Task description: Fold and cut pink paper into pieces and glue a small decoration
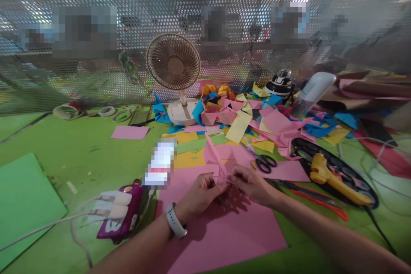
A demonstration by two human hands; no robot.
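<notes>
Folded pink paper, head view, stands partly upright above the large pink sheet near the middle of the bench. The left hand, below the white wristband, pinches its lower end between thumb and fingers; the right hand pinches the same end from the other side, fingertips close to those of the left. Both hands are narrow. The large pink sheet lies flat beneath them and extends toward the near edge of the bench. Beyond the hands, a heap of cut and folded colored paper lies beside the fan toward the far edge. Scissors lie to the right of the folded piece, their blades pointing away. Farther right, a yellow glue gun rests in a black tray. To the left lie a phone, its screen blurred, and a purple power strip with white plugs. A green sheet occupies the left edge.
</notes>
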